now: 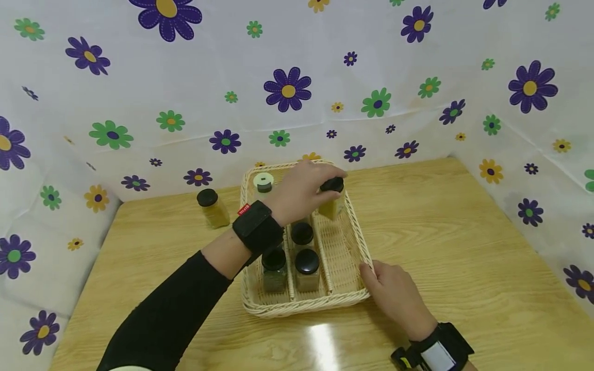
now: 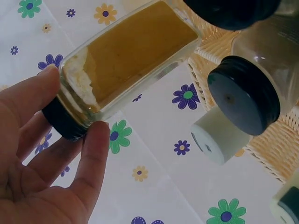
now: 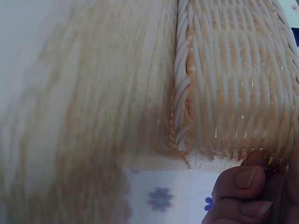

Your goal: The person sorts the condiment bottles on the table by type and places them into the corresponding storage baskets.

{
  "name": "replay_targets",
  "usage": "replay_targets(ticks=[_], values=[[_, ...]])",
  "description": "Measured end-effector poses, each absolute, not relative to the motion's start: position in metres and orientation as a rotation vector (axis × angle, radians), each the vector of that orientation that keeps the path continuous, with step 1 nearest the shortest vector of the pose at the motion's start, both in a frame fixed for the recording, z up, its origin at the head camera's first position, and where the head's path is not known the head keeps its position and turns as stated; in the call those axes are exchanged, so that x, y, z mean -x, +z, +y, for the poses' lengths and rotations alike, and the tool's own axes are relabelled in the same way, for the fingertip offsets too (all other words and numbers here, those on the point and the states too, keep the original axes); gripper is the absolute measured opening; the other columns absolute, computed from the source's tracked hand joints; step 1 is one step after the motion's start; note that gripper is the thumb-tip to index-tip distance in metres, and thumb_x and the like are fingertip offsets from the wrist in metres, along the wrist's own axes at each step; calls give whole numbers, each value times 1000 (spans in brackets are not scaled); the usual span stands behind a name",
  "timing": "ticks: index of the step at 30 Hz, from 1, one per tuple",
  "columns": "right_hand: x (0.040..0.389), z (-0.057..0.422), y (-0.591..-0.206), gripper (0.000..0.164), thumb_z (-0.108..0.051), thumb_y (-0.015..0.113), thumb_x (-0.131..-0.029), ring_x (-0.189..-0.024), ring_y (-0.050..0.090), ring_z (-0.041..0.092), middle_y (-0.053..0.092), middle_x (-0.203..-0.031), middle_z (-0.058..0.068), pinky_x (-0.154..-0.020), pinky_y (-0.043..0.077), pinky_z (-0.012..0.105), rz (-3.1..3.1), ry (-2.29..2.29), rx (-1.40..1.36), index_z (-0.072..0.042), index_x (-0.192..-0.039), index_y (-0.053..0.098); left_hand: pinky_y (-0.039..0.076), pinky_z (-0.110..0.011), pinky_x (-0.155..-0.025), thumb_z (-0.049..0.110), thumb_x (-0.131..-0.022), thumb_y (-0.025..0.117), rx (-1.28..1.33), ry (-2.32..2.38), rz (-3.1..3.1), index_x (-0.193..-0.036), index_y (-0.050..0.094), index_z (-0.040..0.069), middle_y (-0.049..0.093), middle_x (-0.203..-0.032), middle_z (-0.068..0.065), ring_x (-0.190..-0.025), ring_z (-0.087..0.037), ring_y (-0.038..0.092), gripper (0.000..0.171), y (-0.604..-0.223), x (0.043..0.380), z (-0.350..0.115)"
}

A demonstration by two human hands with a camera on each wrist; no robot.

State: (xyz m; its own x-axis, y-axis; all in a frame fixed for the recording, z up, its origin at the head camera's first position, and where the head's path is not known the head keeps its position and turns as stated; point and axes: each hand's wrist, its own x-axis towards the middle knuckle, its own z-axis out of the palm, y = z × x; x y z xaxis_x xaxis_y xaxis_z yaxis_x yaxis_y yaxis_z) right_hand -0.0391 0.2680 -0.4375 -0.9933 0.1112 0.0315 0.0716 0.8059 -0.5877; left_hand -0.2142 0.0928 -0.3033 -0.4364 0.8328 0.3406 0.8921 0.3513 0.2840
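My left hand [image 1: 299,191] pinches the black lid of a spice jar [image 1: 329,208] over the back of the basket's right compartment. In the left wrist view, yellow-brown powder fills most of this glass jar [image 2: 135,53], and thumb and fingers are round its lid end. My right hand [image 1: 396,293] grips the right side of the wicker basket [image 1: 306,309] near its front corner. The right wrist view has curled fingers [image 3: 240,184] against the woven wall. Black-lidded jars stand in the left compartment [image 1: 275,278] and middle compartment [image 1: 307,278]; the left forearm hides part of the basket.
A black-lidded jar of yellow powder [image 1: 215,214] stands on the wooden table [image 1: 417,216], left of the basket. A container with a pale green top [image 1: 263,181] is at the basket's back left. Flower-patterned cloth [image 1: 209,103] rises behind the table and on both sides.
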Motion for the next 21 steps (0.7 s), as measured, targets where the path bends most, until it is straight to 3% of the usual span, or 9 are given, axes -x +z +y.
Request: replay_targets(ticks=[12,21], values=[[39,268,-439,43,-46,35,-98,-47,35,11,31,-54,-7,-42,25,27,-2909,938,133,-19,-69,51,42,-29,-94,21,-87,64,1607,-678,-2599,-123,57,9,62,-114,-5,-105,-16,53,38,-310,221,100],[39,269,-440,43,-46,35,-98,-48,37,11,31,-54,-7,-42,26,27,-2895,929,132,-19,-67,49,46,-27,-86,26,-87,65,1532,-687,-2770,-123,57,16,61,-115,-1,-101,-14,53,39,-320,225,102]])
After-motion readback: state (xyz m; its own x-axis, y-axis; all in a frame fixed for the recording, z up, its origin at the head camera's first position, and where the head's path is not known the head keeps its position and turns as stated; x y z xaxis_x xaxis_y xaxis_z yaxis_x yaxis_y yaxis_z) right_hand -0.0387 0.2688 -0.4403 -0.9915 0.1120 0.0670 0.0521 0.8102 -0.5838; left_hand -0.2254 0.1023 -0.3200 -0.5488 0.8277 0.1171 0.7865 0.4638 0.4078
